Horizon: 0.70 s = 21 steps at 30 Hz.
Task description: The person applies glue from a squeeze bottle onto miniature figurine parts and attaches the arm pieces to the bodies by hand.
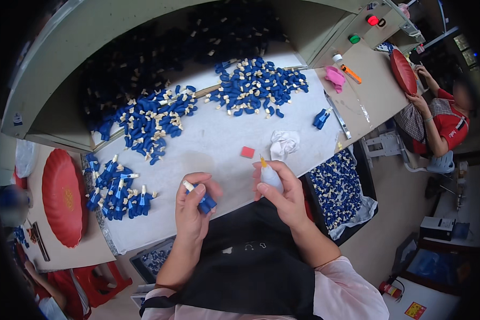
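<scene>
My left hand (193, 205) is closed around a small blue doll-like body (207, 203) with a cream peg on top, tilted to the left. In my right hand (282, 192) is a whitish squeeze bottle (271, 177), its yellow pointed nozzle upward. The two hands are apart, over the near edge of the white-covered table (208, 141). Just beyond the bottle lie a small red block (247, 152) and a crumpled white cloth (284, 144). Several similar blue bodies (112, 181) stand grouped to the left of my left hand.
Piles of small blue parts with cream ends (258, 85) lie under the cabinet (42, 90). A black crate (376, 181) of such parts is at right. One blue body (321, 118) stands alone. Co-workers sit on both sides, near red scalloped trays (64, 197).
</scene>
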{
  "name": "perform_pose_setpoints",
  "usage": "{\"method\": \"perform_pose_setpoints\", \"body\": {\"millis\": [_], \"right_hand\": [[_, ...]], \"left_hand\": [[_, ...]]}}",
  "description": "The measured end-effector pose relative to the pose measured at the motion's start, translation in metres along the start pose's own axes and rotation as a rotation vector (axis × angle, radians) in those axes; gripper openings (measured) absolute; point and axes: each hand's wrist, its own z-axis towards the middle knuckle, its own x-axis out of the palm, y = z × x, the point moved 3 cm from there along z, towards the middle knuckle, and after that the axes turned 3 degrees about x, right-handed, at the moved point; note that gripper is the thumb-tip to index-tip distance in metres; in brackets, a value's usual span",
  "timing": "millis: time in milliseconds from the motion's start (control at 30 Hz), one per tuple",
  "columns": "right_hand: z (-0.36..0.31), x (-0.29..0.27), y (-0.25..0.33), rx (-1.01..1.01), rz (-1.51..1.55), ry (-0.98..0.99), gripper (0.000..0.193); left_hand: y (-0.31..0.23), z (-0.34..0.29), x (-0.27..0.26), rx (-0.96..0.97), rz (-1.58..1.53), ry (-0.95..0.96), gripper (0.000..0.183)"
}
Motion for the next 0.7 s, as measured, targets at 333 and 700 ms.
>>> {"method": "perform_pose_setpoints", "body": {"millis": [333, 700], "right_hand": [[-0.005, 0.0, -0.002, -0.176, -0.052, -0.021, 0.032], [-0.022, 0.045, -0.002, -0.056, 0.328, 0.371, 0.031]], "left_hand": [[0.004, -0.007, 0.015, -0.037, -0.099, 0.103, 0.023], [0.006, -0.01, 0.023, -0.083, -0.332, 0.081, 0.042]]}}
